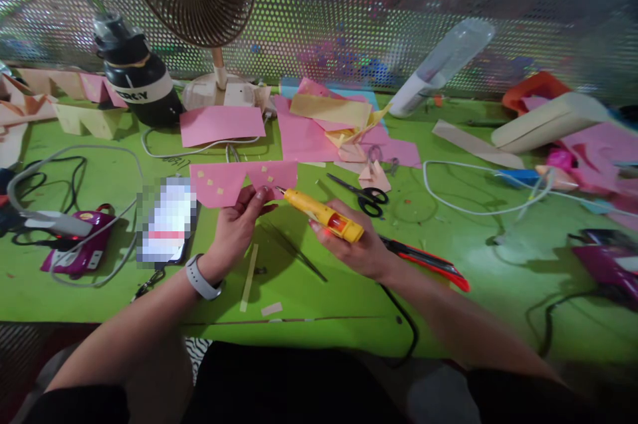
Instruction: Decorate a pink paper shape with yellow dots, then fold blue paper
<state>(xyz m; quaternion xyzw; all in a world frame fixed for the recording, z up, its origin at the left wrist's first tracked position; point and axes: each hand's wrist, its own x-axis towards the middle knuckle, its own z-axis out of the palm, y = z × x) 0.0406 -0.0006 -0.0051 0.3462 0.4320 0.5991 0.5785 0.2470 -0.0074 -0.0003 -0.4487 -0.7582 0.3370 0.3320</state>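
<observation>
My left hand (pixel 244 214) pinches the lower edge of a pink paper strip (pixel 216 183) with a notch cut into it. Small pale yellow squares are stuck on the strip. In my right hand (pixel 353 244) is a yellow soldering iron (pixel 319 211) with a red window, its thin metal tip close to the paper near my left fingertips. Whether the tip touches the paper, I cannot tell. Tweezers (pixel 304 258) lie between my hands. Black scissors (pixel 366 197) are just beyond my right hand, and a red-and-black utility knife (pixel 433 261) lies to its right.
A phone (pixel 172 221) and a purple power strip (pixel 82 244) with cables are on the left. A fan (pixel 219 72), a black jar (pixel 142 88) and pink and yellow paper sheets (pixel 299 131) stand or lie at the back. A clear bottle (pixel 438 68) leans against the mesh.
</observation>
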